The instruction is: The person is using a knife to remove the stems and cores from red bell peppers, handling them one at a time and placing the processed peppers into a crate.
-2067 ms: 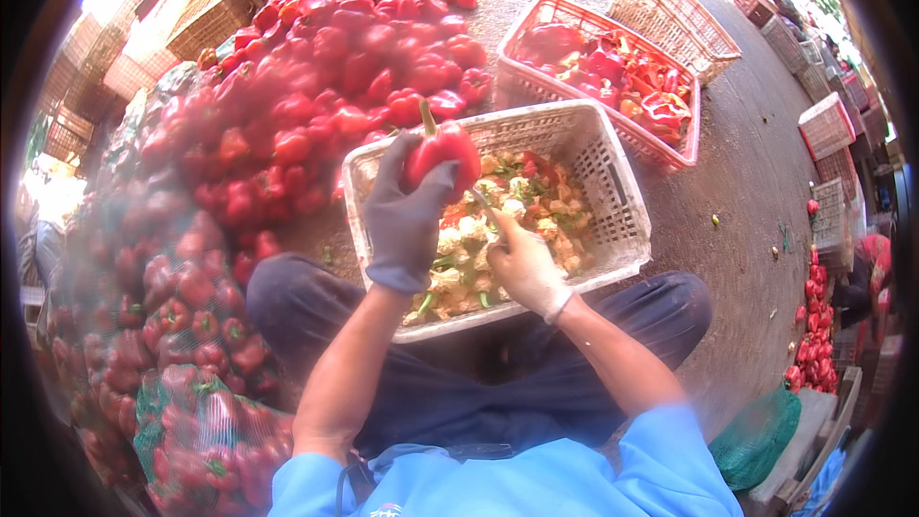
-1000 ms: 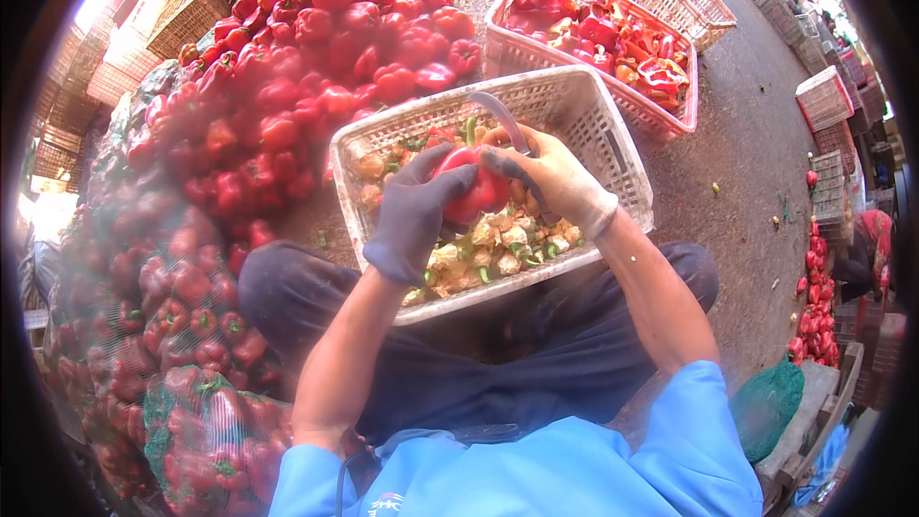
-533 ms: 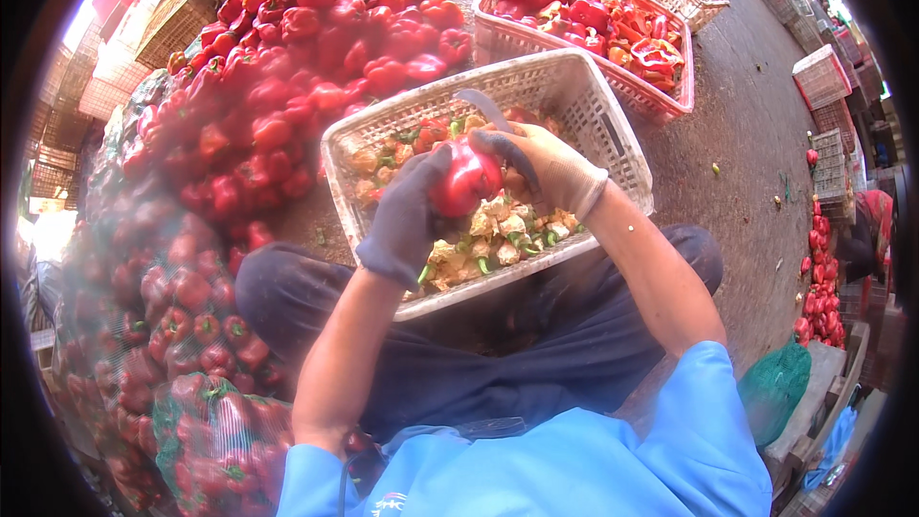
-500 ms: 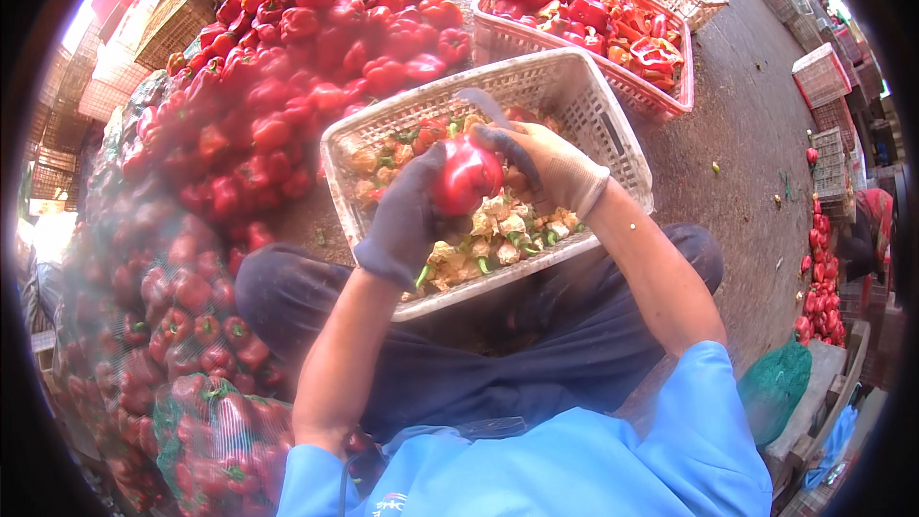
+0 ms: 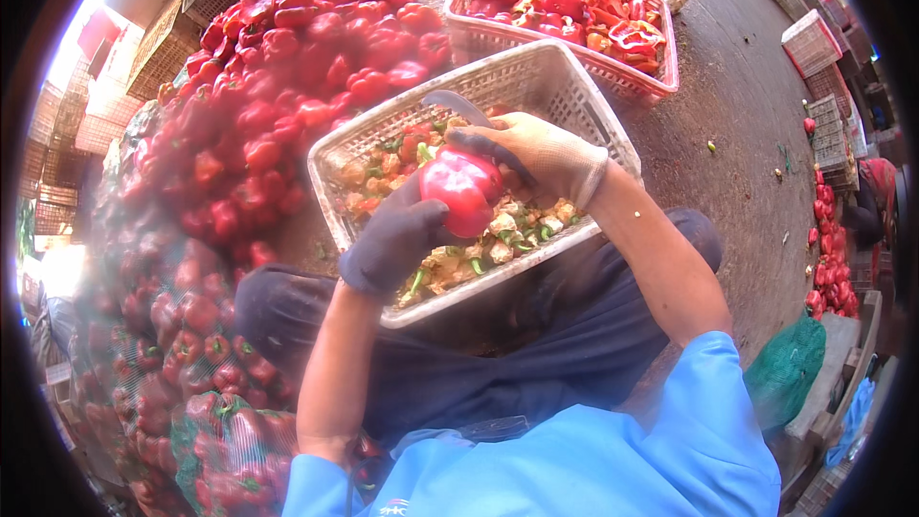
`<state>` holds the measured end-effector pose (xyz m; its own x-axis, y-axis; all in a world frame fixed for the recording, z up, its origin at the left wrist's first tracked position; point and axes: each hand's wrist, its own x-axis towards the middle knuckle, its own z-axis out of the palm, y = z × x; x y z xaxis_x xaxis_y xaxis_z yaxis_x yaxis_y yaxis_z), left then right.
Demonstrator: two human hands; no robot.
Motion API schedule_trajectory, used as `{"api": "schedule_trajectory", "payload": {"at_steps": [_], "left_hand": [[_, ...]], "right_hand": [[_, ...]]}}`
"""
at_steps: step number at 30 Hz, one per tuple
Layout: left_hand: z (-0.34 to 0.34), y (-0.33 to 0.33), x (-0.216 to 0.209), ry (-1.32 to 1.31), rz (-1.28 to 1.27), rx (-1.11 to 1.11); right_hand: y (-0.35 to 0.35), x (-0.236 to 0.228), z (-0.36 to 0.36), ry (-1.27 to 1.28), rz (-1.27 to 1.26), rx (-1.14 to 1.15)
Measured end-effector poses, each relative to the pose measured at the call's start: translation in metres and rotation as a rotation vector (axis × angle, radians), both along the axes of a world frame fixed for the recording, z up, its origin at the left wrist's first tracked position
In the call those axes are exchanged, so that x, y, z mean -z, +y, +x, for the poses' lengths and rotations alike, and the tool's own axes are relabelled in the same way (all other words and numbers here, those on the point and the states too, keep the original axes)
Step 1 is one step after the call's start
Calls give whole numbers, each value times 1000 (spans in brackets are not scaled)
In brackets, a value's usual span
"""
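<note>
A red bell pepper [image 5: 461,195] is gripped in my left hand [image 5: 391,239], which wears a dark-palmed glove. Its green stem end points up and left. My right hand [image 5: 553,155], in a pale glove with dark fingers, is closed around a knife [image 5: 456,104] with a curved blade. The blade sticks out beyond the fingers, above the pepper; the handle is mostly hidden. The right fingertips are close against the pepper's upper right side. Both hands are over a dirty white plastic crate [image 5: 613,134], where cut pepper cores [image 5: 503,241] with green stems and pale seeds lie.
Left of the crate rises a large heap of red peppers [image 5: 258,158], partly blurred. Filled net bags [image 5: 235,450] lie by my left side. Beyond the crate, a red-and-white crate [image 5: 565,48] holds cut peppers. A green net bag [image 5: 787,373] lies right of my knee.
The pepper has turned in my left hand and its green stem now shows. Both hands have come slightly nearer to me over the crate. The whole view has shifted a little.
</note>
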<state>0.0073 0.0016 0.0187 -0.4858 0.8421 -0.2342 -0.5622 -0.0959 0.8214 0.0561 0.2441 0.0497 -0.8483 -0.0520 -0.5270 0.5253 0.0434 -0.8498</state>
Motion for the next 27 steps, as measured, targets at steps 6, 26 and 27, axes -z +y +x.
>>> {"api": "schedule_trajectory", "payload": {"at_steps": [6,26,27], "left_hand": [[2,2,-1,68,10,30],[-2,5,1,488,-25,-543],[-1,5,2,528,-51,-557]], "right_hand": [[-10,-28,4,6,-39,40],[-62,0,50,478,610,133],[-63,11,49,547,598,151]]}}
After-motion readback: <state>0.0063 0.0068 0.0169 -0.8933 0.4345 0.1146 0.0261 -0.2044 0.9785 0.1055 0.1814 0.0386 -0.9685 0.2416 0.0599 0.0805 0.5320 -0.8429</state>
